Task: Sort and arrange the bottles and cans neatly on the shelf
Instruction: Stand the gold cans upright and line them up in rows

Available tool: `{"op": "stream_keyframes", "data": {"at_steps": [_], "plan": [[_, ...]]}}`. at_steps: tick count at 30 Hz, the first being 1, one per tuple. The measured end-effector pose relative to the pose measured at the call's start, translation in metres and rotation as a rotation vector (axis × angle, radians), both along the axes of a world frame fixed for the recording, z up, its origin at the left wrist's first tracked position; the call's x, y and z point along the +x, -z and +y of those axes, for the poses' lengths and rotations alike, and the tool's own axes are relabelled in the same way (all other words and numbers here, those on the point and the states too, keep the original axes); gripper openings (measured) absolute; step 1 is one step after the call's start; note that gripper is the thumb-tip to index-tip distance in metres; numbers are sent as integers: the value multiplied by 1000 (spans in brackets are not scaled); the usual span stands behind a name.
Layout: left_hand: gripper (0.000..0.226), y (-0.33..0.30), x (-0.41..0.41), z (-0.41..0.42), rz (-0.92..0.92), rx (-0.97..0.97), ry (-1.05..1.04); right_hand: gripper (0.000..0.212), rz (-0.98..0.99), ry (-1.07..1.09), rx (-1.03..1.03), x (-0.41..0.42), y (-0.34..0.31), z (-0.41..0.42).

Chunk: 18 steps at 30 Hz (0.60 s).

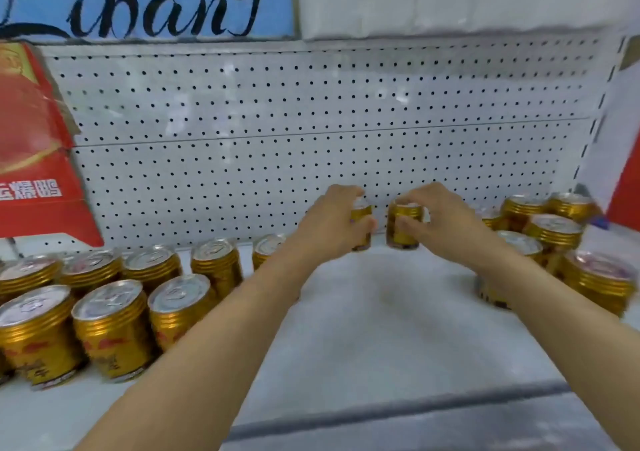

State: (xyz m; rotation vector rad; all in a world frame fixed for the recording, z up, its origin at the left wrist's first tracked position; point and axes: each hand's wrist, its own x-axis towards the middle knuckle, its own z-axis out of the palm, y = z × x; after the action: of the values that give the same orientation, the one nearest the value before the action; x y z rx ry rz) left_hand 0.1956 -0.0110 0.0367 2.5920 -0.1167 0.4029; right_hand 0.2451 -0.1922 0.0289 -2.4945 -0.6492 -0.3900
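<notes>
White shelf (363, 329) bare in front of me; ribbed gold metal cans (110, 326) in rows at left, a loose cluster (554, 232) at right. My left hand (332, 222) grips one gold can (362, 223), my right hand (436, 218) another (403, 225), both near the perforated back panel (277, 121). Step: extending the back row. Next, I judge: set both beside that row.

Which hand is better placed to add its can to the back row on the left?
Probably left: the left hand grips a can nearest that back row.

Two bare forearms, no sleeves, watch, rings or gloves anywhere down to the hands (332, 223), nails short and unpainted.
</notes>
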Motion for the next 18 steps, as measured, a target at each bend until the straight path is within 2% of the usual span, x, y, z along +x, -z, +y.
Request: {"op": "stream_keyframes", "data": {"at_steps": [5, 8, 13, 18], "plan": [[47, 1, 93, -4, 159, 265, -252, 58, 125, 84, -290, 78, -9, -1], [47, 3, 111, -6, 194, 316, -320, 50, 161, 113, -396, 100, -7, 10], [48, -1, 114, -5, 215, 325, -292, 43, 129, 75, -364, 116, -1, 16], [54, -18, 71, -6, 311, 314, -87, 49, 343, -77, -209, 91, -13, 5]]}}
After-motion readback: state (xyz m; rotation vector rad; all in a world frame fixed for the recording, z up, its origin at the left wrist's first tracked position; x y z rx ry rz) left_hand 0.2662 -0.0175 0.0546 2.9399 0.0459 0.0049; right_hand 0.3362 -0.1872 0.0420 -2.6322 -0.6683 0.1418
